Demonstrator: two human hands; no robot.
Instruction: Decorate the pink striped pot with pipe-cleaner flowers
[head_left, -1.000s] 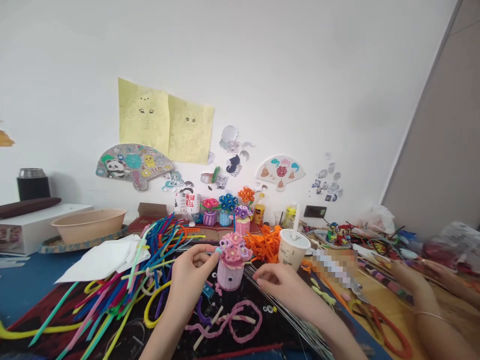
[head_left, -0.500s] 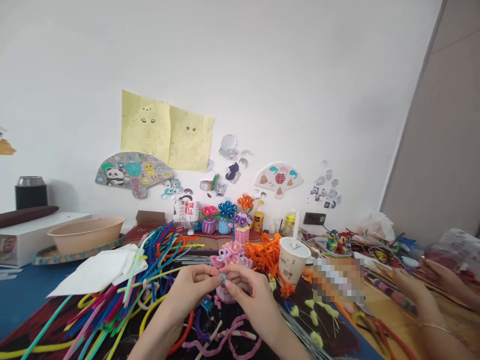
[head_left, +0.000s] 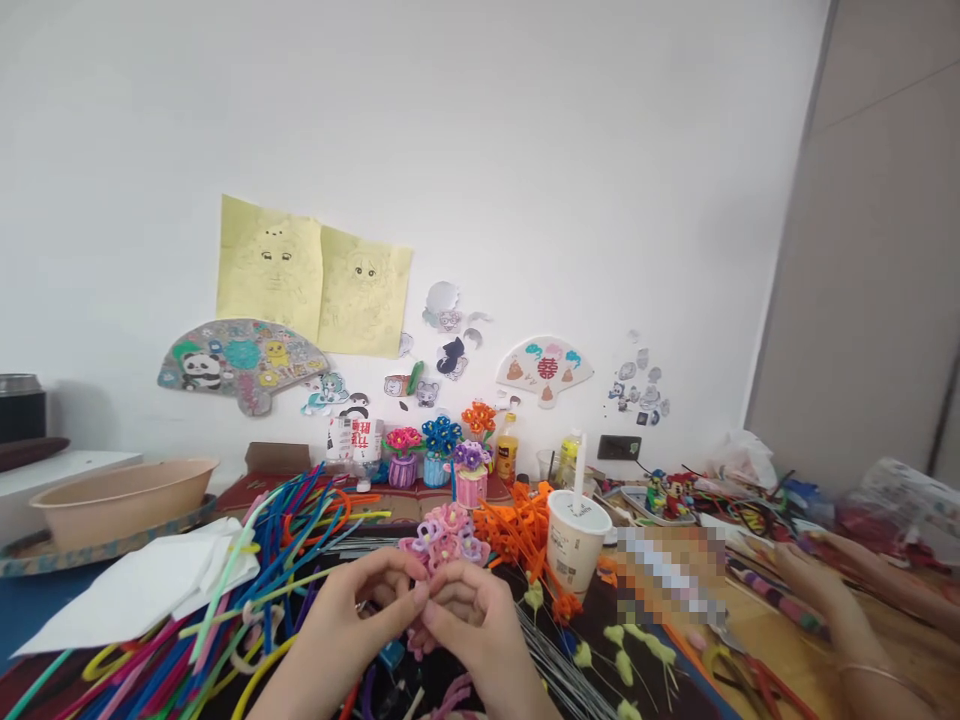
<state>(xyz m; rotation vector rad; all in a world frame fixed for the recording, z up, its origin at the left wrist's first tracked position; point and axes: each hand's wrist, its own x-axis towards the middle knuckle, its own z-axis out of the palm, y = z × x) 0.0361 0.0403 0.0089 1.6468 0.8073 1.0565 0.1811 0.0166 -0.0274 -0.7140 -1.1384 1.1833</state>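
Note:
My left hand (head_left: 364,610) and my right hand (head_left: 480,612) meet at the fingertips over the middle of the table, both closed in a pinch. Whatever is between the fingers is hidden now. Right behind them stands a bunch of pink and purple pipe-cleaner flowers (head_left: 446,533), its lower part covered by my hands. Loose pipe cleaners (head_left: 247,570) in many colours spread to the left. Purple-pink pipe-cleaner pieces (head_left: 450,695) lie below my wrists, next to a small blue object (head_left: 391,655).
A paper cup (head_left: 576,550) with a straw stands right of my hands, beside orange pipe-cleaner flowers (head_left: 517,525). Further right are scissors (head_left: 757,670) and another person's hands (head_left: 817,590). White paper sheets (head_left: 127,590) and a tan bowl (head_left: 124,505) are at left. Finished flower pots (head_left: 437,468) stand behind.
The view has turned slightly right and up. My hands stay together; the small teal piece seen between my fingertips before is now hidden.

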